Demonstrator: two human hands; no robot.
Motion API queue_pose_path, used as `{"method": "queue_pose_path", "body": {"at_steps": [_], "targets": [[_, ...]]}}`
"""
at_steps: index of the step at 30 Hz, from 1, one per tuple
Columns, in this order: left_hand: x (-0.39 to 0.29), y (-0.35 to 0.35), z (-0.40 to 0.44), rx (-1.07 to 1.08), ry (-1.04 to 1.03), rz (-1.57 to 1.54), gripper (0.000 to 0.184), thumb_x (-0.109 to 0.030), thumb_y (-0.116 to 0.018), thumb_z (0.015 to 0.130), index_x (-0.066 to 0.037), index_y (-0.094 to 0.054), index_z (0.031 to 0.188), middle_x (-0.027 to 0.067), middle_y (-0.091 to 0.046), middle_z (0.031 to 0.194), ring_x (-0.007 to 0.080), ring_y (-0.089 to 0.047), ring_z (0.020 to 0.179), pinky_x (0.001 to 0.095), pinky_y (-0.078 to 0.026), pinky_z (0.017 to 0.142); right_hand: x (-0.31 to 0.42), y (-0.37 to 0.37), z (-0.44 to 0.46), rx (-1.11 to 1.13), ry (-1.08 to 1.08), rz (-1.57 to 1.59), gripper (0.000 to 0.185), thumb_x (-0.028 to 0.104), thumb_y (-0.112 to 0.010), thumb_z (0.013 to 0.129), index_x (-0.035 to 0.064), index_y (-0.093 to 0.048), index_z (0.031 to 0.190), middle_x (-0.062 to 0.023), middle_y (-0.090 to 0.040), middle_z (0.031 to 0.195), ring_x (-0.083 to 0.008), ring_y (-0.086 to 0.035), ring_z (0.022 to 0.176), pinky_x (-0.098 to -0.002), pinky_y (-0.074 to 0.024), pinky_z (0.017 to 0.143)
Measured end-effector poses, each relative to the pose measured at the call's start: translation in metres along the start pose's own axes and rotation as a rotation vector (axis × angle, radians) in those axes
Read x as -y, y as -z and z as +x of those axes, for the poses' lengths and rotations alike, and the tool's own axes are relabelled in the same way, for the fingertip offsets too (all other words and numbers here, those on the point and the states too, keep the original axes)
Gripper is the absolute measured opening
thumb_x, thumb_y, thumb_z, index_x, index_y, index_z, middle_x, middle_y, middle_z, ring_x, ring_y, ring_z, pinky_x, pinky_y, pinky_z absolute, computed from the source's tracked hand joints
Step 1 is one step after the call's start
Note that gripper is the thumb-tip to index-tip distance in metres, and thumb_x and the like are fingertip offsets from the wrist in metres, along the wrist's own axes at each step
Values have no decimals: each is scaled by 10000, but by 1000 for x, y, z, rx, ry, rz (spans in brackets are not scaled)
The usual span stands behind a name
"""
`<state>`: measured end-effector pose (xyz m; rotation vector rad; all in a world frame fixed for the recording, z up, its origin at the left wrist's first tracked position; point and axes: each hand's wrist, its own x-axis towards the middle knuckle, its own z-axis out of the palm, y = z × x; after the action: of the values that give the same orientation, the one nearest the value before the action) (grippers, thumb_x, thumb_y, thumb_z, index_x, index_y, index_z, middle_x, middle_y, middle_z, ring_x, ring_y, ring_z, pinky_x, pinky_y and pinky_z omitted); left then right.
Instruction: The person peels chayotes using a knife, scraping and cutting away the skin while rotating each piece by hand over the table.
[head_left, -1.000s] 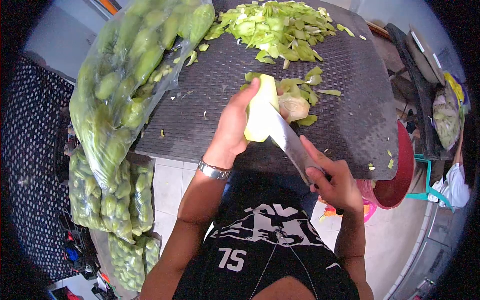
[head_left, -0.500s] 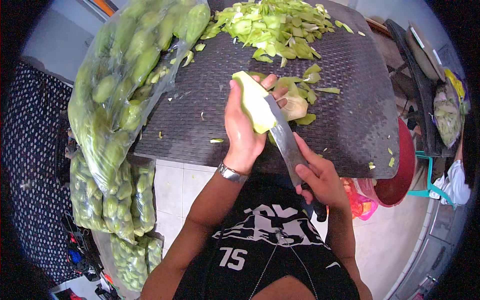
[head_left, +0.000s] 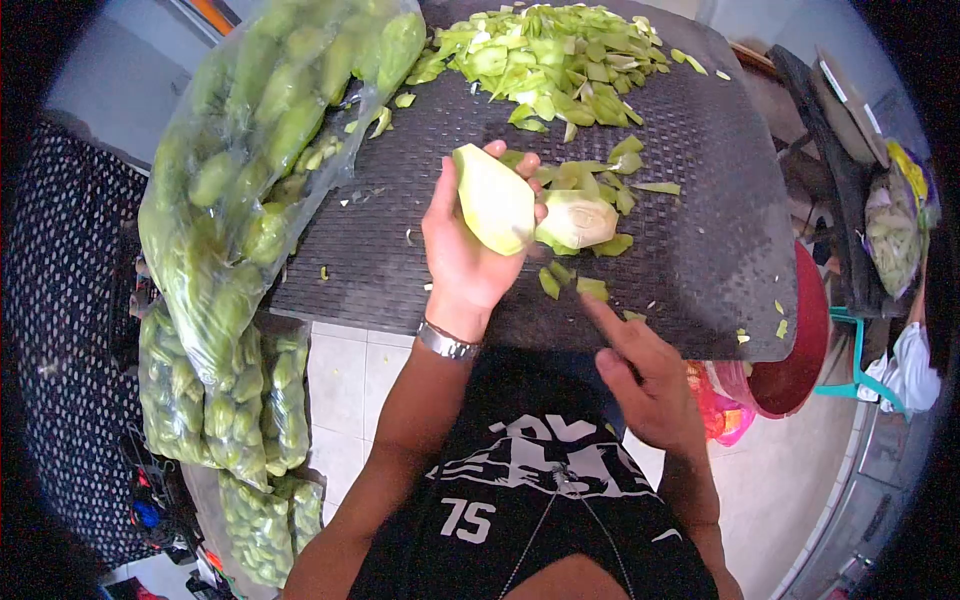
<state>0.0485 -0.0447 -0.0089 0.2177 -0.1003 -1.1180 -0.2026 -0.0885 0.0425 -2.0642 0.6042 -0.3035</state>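
My left hand [head_left: 470,240] is wrapped around a peeled green mango [head_left: 495,200], its pale, faceted side turned up. Below and to the right of it is my right hand [head_left: 645,375], index finger stretched along the knife. The blade is blurred and seen nearly edge-on; its handle is hidden by the hand. Beside the left fingertips, a second peeled mango [head_left: 578,220] lies on the dark woven-pattern table [head_left: 690,240]. Green peel strips [head_left: 625,160] lie behind it, and a few fresh pieces of peel [head_left: 592,289] lie between the hands.
A heap of peelings [head_left: 555,60] covers the table's far side. At the left, a large clear bag of unpeeled mangoes [head_left: 270,130] rests over the table edge. More filled bags [head_left: 200,400] stand below it. A red tub [head_left: 795,350] and a teal stool [head_left: 850,350] are at the right.
The knife has come away from the mango, and my right hand has shifted slightly right. Cut peel has dropped to the table. My left hand has moved a little left with the mango.
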Motion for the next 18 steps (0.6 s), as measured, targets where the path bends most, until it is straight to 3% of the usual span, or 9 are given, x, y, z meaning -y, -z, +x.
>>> {"method": "queue_pose_path", "body": {"at_steps": [2,3,5,9,18], "targets": [[1,1,-2,-1,-62,69,539,-552,-438,1049,-72,-598,1232,212,-629,1242,349,-608,1045,461,-514,847,12,-8,0,-32,-126,-144,578,289,-697,957,202,-536,1505,-133,-538,914,-287,-610,833,-406,-528,772],[2,-1,-5,10,-89,88,538,-560,-433,1048,-75,-601,1208,206,-635,1234,352,-610,1040,463,-515,833,5,-16,-1,-124,-87,-222,610,375,-725,935,233,-543,1499,-146,-541,942,-300,-629,830,-431,-540,768],[4,-7,-6,14,-127,88,542,-611,-425,1032,-105,-605,1108,184,-665,1178,381,-628,1033,495,-529,836,1,-23,-1,-143,-104,-270,611,400,-724,933,228,-551,1493,-154,-545,946,-312,-636,826,-434,-542,757],[8,-20,-10,-34,-151,63,539,-649,-440,1012,-135,-595,1061,196,-685,1103,428,-649,1024,585,-518,917,-2,-25,-2,-160,-110,-262,587,422,-710,942,228,-570,1477,-155,-572,933,-314,-652,790,-438,-542,719],[3,-12,-6,100,-224,86,512,-626,-457,1021,-134,-591,1064,163,-654,1034,426,-661,979,615,-514,917,-1,-21,1,-179,-50,-333,517,409,-711,941,234,-629,1421,-112,-597,819,-285,-648,707,-431,-527,665]]}}
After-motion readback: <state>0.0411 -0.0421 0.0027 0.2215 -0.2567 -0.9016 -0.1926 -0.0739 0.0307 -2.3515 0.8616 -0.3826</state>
